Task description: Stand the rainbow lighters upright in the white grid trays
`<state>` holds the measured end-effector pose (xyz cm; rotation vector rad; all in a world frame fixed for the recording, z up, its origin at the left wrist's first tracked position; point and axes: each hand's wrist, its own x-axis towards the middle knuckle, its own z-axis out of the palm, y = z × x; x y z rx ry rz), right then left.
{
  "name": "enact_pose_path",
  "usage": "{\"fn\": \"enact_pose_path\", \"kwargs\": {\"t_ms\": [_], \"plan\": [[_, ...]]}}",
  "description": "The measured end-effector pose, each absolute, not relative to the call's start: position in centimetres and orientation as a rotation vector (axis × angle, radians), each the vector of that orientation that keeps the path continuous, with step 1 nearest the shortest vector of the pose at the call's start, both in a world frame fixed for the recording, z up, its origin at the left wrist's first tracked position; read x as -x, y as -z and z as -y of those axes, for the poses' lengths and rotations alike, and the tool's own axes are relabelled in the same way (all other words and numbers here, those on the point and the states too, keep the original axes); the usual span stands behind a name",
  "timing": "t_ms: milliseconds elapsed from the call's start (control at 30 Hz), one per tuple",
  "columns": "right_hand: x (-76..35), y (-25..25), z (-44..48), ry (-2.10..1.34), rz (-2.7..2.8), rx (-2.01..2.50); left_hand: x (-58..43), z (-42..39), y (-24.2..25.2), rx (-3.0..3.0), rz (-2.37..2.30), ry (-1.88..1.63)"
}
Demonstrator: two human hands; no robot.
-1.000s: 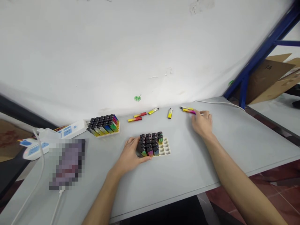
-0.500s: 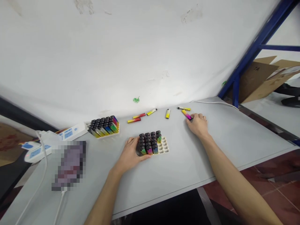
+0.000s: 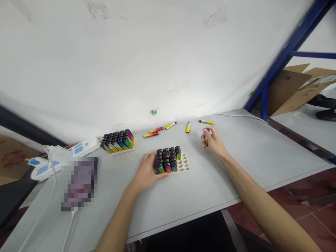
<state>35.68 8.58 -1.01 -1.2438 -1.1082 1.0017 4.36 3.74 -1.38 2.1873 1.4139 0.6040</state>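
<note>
A pale tray (image 3: 186, 167) stands on the grey table with several upright lighters (image 3: 167, 167) in it, black tops up. Holes in its right part hold nothing. My left hand (image 3: 145, 172) grips the tray's left side, thumb along the front and fingers behind. To the right of the tray, my right hand (image 3: 215, 142) is closed round a purple and yellow lighter (image 3: 206, 142), which is partly hidden by the fingers. Loose lighters lie near the wall: two red and yellow ones (image 3: 151, 134), and several yellow and silver ones (image 3: 188, 127).
Another full tray of lighters (image 3: 118, 141) stands at the back left beside a white power strip (image 3: 88, 144). A blurred-out object (image 3: 81, 183) with a white cable lies at left. A blue metal frame (image 3: 279, 59) and cardboard boxes (image 3: 288, 87) are at right.
My right hand has picked up the purple and yellow lighter from the table, tilted it more upright and drawn it slightly left. My left hand stays on the tray.
</note>
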Motion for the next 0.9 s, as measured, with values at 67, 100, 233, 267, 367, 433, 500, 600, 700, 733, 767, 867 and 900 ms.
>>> {"fn": "enact_pose_path", "kwargs": {"t_ms": [67,100,233,267,367,433,500,600,700,733,767,867,900], "plan": [[-34.6,0.9,-8.1,-1.060,1.126,1.232,-4.4,-3.8,1.4,-2.177,-1.413,-0.609],[-34.2,0.9,-7.9,-1.092,1.124,1.242,-4.4,-3.8,1.4,-2.170,-1.416,-0.609],[-33.5,0.8,-7.5,-1.186,1.145,1.255,-4.5,-3.7,1.2,-2.171,-1.414,-0.590],[-33.5,0.8,-7.5,-1.199,1.165,1.239,-4.5,-3.7,1.1,-2.175,-1.411,-0.589],[-33.2,0.8,-7.3,-1.263,1.210,1.179,-4.5,-3.7,1.0,-2.176,-1.419,-0.585],[-33.1,0.7,-7.1,-1.301,1.221,1.136,-4.5,-3.7,1.1,-2.172,-1.429,-0.578],[-32.9,0.7,-6.9,-1.320,1.214,1.100,-4.5,-3.7,1.2,-2.171,-1.432,-0.581],[-32.7,0.6,-6.7,-1.410,1.138,1.082,-4.5,-3.7,1.1,-2.164,-1.435,-0.603],[-32.6,0.6,-6.7,-1.497,1.042,1.103,-4.6,-3.6,1.0,-2.166,-1.436,-0.604],[-32.6,0.6,-6.8,-1.505,1.018,1.115,-4.6,-3.6,1.0,-2.172,-1.434,-0.602],[-32.5,0.7,-6.8,-1.509,0.996,1.130,-4.6,-3.6,1.0,-2.178,-1.431,-0.601],[-32.4,0.7,-6.9,-1.502,0.950,1.186,-4.5,-3.7,1.3,-2.178,-1.430,-0.603],[-32.3,0.6,-6.9,-1.496,0.945,1.204,-4.5,-3.7,1.3,-2.174,-1.432,-0.604]]}}
